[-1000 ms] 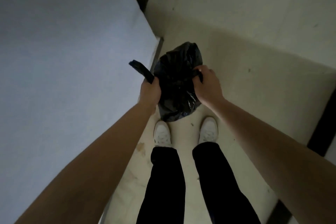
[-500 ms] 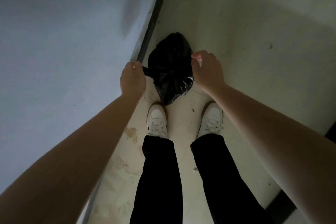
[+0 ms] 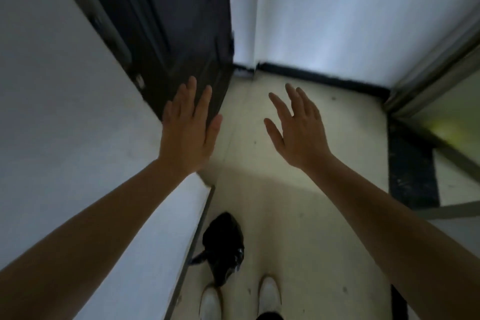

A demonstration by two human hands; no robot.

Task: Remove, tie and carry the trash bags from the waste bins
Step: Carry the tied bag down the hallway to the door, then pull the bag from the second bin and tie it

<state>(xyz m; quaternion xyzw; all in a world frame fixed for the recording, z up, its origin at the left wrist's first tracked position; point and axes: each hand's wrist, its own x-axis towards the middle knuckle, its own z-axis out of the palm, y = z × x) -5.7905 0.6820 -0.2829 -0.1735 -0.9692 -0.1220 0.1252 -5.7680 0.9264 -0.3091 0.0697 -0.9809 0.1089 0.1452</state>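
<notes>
Both grips have let go of the bag, whose top they were pinching half a second ago, and have risen clear of it. The left grip (image 3: 188,130) is now held out flat and empty, fingers straight and close together, its back to the camera, in front of the lower edge of a dark door (image 3: 168,21); whether it touches the door cannot be told. The right grip (image 3: 298,132) is likewise empty, its fingers straight and spread, over the pale floor (image 3: 298,215). The two are level with each other and apart. The black bag (image 3: 224,247) lies on the floor well apart from both grips, down near the person's feet, more on the left grip's side than the right's. It sits just beside the foot of the white wall (image 3: 65,86) on the left, a loose strip of its plastic reaching toward the wall's base. Two white shoes (image 3: 210,302) stand just behind the bag, the left one nearest it.
</notes>
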